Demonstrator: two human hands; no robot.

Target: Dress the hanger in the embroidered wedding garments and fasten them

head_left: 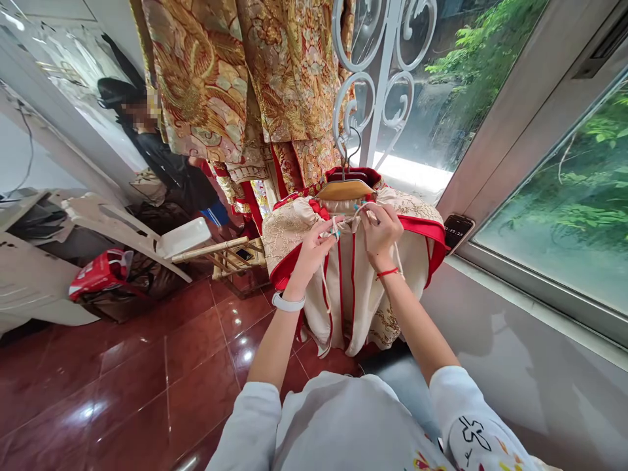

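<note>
A cream garment with red trim and gold embroidery hangs in front of me on a wooden hanger. My left hand is at its upper front, thumb and fingers pinched on a pale fabric tie. My right hand is closed on another pale tie just right of it, and part of that tie dangles below the fingers. A short gap separates the two hands, with gathered pale cloth between them. Small turquoise spots show at the fingertips of both hands.
Gold embroidered robes hang behind, beside a white scrolled metal frame. A phone leans by the window on the right. A bamboo stand, white chair and red bag are at left. Another person bends farther back.
</note>
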